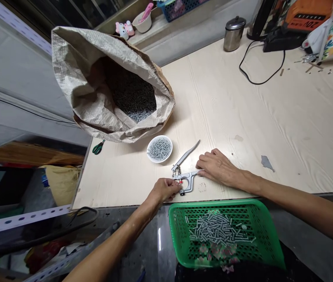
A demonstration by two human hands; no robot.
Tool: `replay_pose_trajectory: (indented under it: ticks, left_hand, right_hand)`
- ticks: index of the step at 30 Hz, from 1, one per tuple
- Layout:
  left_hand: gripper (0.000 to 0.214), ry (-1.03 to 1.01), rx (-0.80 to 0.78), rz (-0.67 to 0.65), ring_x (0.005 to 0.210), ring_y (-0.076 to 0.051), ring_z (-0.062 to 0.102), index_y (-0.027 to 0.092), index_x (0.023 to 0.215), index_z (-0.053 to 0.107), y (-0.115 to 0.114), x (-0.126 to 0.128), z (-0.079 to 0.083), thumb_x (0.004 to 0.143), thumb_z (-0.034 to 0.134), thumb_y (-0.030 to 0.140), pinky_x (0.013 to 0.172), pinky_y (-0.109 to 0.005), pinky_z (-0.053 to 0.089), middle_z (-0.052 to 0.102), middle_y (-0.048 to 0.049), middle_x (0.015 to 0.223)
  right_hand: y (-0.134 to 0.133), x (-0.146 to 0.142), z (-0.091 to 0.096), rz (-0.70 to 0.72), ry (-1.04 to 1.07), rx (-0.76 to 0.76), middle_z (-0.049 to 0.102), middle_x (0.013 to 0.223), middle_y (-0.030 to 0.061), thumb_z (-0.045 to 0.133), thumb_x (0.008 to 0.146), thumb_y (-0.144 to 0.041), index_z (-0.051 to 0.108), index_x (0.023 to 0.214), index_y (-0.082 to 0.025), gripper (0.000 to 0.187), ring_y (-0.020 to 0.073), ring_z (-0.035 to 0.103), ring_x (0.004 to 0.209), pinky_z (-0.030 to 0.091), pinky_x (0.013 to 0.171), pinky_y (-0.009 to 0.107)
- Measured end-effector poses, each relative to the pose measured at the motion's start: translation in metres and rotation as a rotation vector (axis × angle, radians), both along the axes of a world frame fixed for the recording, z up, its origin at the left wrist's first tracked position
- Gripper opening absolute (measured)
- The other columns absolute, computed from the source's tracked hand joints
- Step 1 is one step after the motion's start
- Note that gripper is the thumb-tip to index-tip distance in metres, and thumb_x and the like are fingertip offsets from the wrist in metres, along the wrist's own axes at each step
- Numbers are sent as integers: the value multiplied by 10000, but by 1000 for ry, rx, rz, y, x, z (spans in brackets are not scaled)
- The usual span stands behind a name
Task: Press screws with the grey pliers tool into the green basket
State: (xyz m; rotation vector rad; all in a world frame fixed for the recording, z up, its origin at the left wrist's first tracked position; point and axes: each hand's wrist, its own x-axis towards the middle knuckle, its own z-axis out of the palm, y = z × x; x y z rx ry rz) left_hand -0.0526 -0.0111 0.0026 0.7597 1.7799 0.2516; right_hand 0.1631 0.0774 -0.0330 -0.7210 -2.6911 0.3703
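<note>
A pair of grey snap-fastener pliers (186, 177) lies on the table, its upper handle raised and a small spring and red tip near the jaw. My right hand (217, 167) has its fingers closed around the end of the lower handle. At the jaw, my left hand (166, 189) is pinched shut; whatever sits between its fingertips is too small to make out. Just beyond the pliers stands a white bowl (159, 161) full of small silvery metal pieces. A green basket (222, 203) below the table edge holds many small spring-like metal pieces (213, 228).
A large open woven sack (98, 98) of small metal pieces stands at the back left. Green-handled scissors (98, 147) lie beside it. Farther off are a lidded metal canister (234, 35), a black cable (256, 83) and an orange device (308, 17).
</note>
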Motion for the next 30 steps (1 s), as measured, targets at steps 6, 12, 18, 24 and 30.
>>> replay_pose_trajectory:
  ticks: [6,12,18,24,30]
  left_hand:
    - [208,372,288,-127,569,-146,543,163,678,605,-19,17,11,764,587,352,555,-259,418,595,-12,599]
    - [156,508,801,-504,970,-218,597,184,875,611,-56,51,6,864,463,134,824,-341,487,672,-96,1011]
    - [163,428,774,-516,935,-207,606,180,871,607,-56,49,2,856,464,102,793,-317,492,669,-83,945]
    - [163,343,643,-75,851,-188,617,177,820,667,-55,33,9,837,553,293,756,-284,464,671,-57,868]
    - [342,141,348,162,681,-155,557,133,764,687,-44,21,5,721,640,468,626,-248,395,654,-32,723]
  right_hand:
    - [29,-18,7,-42,-56,123,607,992,50,445,923,-102,564,1076,-206,220,202,456,846,280,676,333]
    - [45,-35,-3,4,-117,123,581,869,68,423,913,-70,564,815,-201,215,205,444,813,322,677,351]
    - [55,-55,7,42,-218,19,593,910,78,380,929,-71,552,799,-194,248,206,475,823,368,663,339]
    - [27,-24,20,108,-89,-64,573,962,74,539,912,-339,571,872,-178,169,202,481,836,380,706,339]
    - [-2,3,3,176,-62,-99,559,862,47,468,944,-222,550,837,-167,146,179,446,802,348,697,312]
